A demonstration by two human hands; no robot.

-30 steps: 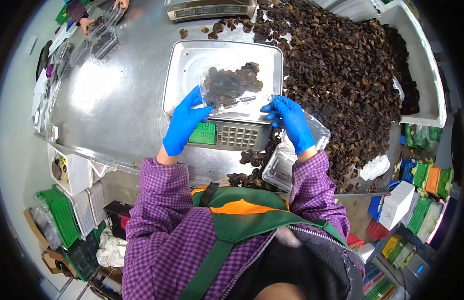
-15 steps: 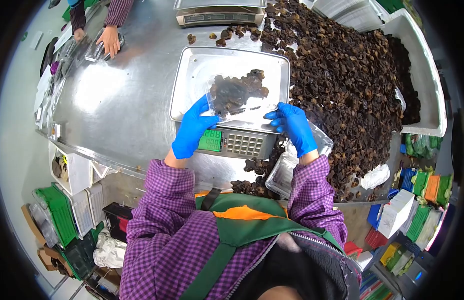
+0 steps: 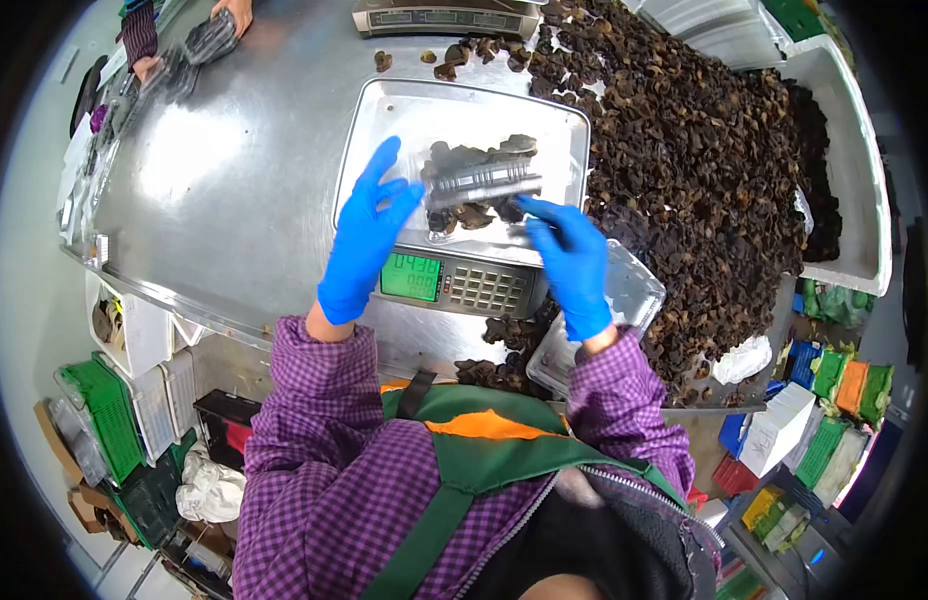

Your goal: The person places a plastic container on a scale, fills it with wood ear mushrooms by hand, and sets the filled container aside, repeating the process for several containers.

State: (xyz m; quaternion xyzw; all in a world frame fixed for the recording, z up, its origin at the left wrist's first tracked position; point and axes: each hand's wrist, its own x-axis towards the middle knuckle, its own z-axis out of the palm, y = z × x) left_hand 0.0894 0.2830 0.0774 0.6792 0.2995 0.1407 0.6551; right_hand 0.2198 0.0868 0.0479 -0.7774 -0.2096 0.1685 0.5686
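A clear plastic clamshell container [image 3: 481, 183] filled with dark wood-ear mushrooms rests on the steel pan [image 3: 384, 120] of a digital scale [image 3: 454, 282]. Its lid is folded partway over the mushrooms. My right hand [image 3: 571, 262], in a blue glove, pinches the container's near right edge. My left hand [image 3: 367, 235], also gloved, lies at the container's left side with fingers spread and the thumb touching it. The scale's green display [image 3: 412, 277] is lit.
A large heap of loose mushrooms [image 3: 694, 150] covers the right of the steel table [image 3: 224, 180]. Empty clear containers [image 3: 604, 320] sit under my right forearm. A second scale [image 3: 434, 18] stands at the far edge. Another person's hands [image 3: 224, 12] work at the far left. Crates stand on the floor.
The lid has swung over the mushrooms. My left hand let go of the container's corner and spread its fingers. My right hand shifted left along the front edge.
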